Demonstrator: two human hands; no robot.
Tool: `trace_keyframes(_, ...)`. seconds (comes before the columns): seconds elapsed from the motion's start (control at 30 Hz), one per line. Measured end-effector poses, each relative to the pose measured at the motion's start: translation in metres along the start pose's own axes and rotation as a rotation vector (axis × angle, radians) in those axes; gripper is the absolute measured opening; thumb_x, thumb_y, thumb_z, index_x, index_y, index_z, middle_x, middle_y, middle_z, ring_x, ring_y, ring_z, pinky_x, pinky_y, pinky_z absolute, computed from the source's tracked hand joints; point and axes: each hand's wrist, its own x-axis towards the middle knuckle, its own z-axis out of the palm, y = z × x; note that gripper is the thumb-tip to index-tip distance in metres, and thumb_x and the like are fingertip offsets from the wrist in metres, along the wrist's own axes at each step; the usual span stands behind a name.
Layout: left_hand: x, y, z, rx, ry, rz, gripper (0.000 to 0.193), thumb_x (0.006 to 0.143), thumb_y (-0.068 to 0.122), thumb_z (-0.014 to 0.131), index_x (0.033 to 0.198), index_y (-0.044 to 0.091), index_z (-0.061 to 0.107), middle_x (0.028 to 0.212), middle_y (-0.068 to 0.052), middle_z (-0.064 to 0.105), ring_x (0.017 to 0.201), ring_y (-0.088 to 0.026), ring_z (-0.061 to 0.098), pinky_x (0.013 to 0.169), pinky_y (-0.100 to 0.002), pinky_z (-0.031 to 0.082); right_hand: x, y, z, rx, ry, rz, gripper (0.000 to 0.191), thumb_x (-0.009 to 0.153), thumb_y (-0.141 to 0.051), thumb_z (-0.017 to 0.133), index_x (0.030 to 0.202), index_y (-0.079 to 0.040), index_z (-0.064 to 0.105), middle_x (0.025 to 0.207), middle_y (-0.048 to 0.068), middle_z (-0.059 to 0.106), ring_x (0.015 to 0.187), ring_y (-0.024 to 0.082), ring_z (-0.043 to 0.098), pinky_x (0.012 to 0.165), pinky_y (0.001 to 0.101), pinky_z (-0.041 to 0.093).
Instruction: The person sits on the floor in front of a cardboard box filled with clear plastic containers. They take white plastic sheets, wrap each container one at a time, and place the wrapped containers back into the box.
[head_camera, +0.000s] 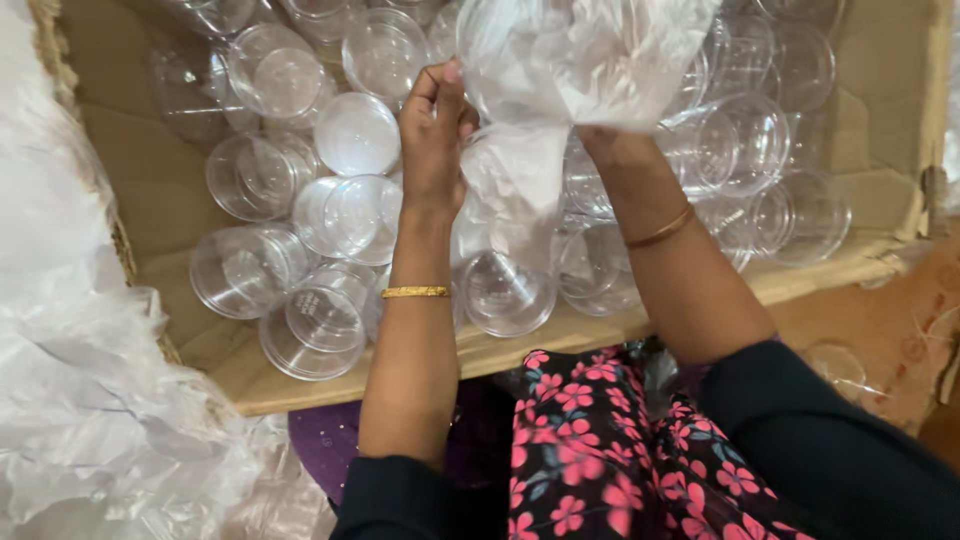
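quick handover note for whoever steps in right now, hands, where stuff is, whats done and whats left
Left hand: raised over the box, fingers pinching the clear plastic bag at its gathered neck.
Right hand: mostly hidden behind the bag, gripping the same bunched part from the other side.
Bag: held up above the cardboard box, with clear cups showing through it.
Loose clear plastic cups: lying jumbled across the box bottom, many on their sides.
More crumpled plastic sheeting lies left of the box.
Done: bag is gathered and held by both hands.
Left: the bag's neck is only held, no knot visible; loose cups remain in the box.
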Motion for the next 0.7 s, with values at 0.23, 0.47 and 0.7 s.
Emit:
trace_keyframes(0.23,-0.007,-0.010,-0.010,-0.008,0.207,0.045,0.029,0.104,0.037,0.067,0.102,0.009,0.059,0.081,0.006,0.051,0.068,-0.004,0.043,0.061,-0.022,0.038,-0.031,-0.001,0.001,-0.034,-0.079,-0.016,0.020,0.118,-0.017,0.060,0.130,-0.002,0.056,0.121,0.010,0.064,0.108,0.021,0.060,0.097,0.0396,0.053)
trace_keyframes(0.47,-0.015,-0.017,0.003,-0.019,0.048,-0.049,0.030,0.100,0.032,0.072,0.111,0.005,0.065,0.124,-0.004,0.064,0.080,-0.003,0.055,0.068,-0.020,0.044,-0.019,0.010,-0.015,0.035,0.001,-0.071,0.025,0.118,-0.020,0.060,0.134,-0.003,0.053,0.124,0.010,0.062,0.111,0.023,0.058,0.099,0.0421,0.051)
trace_keyframes(0.7,-0.012,-0.030,0.001,0.010,0.060,0.157,0.029,0.102,0.032,0.068,0.110,0.005,0.062,0.138,-0.003,0.061,0.071,-0.003,0.046,0.064,-0.020,0.041,-0.028,0.007,-0.021,0.045,-0.033,-0.054,0.030,0.119,-0.023,0.060,0.138,-0.004,0.049,0.127,0.011,0.060,0.114,0.025,0.055,0.102,0.0445,0.049)
